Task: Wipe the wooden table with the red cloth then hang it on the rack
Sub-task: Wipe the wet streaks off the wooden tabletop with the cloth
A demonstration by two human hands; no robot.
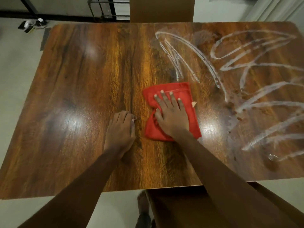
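At the wooden table [82, 96], seen from the head camera, we are midway through the wiping step. Our right hand [171, 116] lies flat on the red cloth [186, 96], fingers straight and spread, pressing it to the wood near the middle of the top. Our left hand [120, 129] rests on the bare wood just beside the cloth, fingers curled under and holding nothing.

The left half of the table shines under the lights and shows no marks. The right half carries looping white streaks [246, 71] and a scatter of brown crumbs [230, 105], the nearest streak ending just beyond the cloth's far edge.

We judge the job about half done. The next move calls for a firm sweep of the cloth to the right, with the palm kept flat so the fabric does not bunch, and with care that the crumbs are gathered, not pushed off the edge.

Hanging comes last. A black metal frame [105, 7] stands beyond the far edge; we cannot tell whether it is the rack.
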